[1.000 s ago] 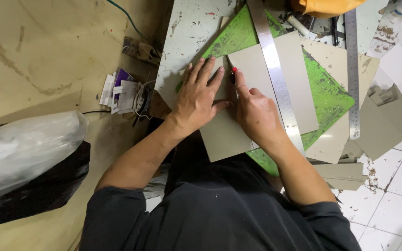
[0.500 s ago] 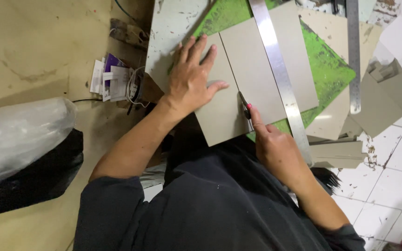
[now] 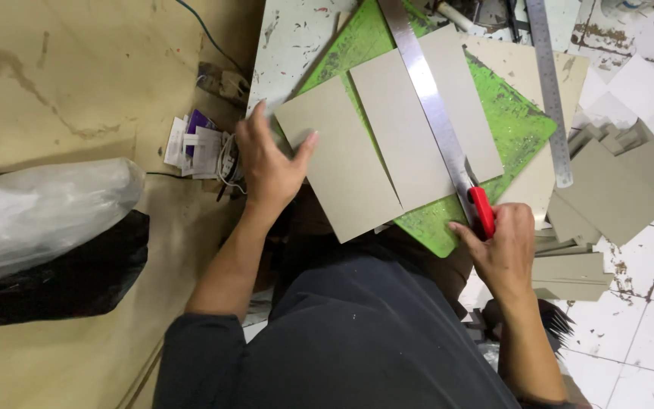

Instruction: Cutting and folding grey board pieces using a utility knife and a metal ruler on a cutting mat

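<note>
Since the earlier frame, the right hand (image 3: 502,246) has drawn back to the near edge of the green cutting mat (image 3: 520,125), and the left hand (image 3: 268,163) has slid leftward. Right hand: closed around a red-handled utility knife (image 3: 481,211), held at the near end of the long steel ruler (image 3: 427,98). Left hand: fingers spread wide, pressing flat on the left edge of the cut grey cardboard piece (image 3: 342,163). This piece lies angled away from the larger grey cardboard sheet (image 3: 418,125) under the ruler, a narrow wedge-shaped gap between them. Stacked grey offcuts (image 3: 615,189) lie on the tiled floor to the right.
</note>
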